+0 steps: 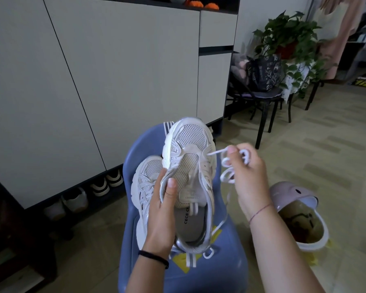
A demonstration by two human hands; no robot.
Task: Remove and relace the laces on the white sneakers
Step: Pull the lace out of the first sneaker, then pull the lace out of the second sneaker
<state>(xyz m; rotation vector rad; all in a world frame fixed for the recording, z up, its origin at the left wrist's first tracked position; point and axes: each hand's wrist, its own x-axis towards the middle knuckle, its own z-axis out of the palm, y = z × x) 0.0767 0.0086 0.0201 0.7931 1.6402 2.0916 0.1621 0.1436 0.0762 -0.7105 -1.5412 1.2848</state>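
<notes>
My left hand (162, 210) grips the collar of a white mesh sneaker (190, 157), holding it toe-away above a blue chair (224, 261). Its eyelets look bare except near the toe. My right hand (249, 176) is closed on a bunched white lace (227, 166); one end runs taut into a front eyelet on the shoe's right side, and a loose strand hangs down past the chair. The second white sneaker (144, 182) lies on the chair seat to the left, still laced, partly hidden by my left hand.
A tall white cabinet (93, 81) stands to the left, with shoes (97, 187) tucked under it. A pink-lidded bin (300, 214) sits on the floor at right. Further back are a black chair with a bag (264, 75) and a potted plant (287, 37).
</notes>
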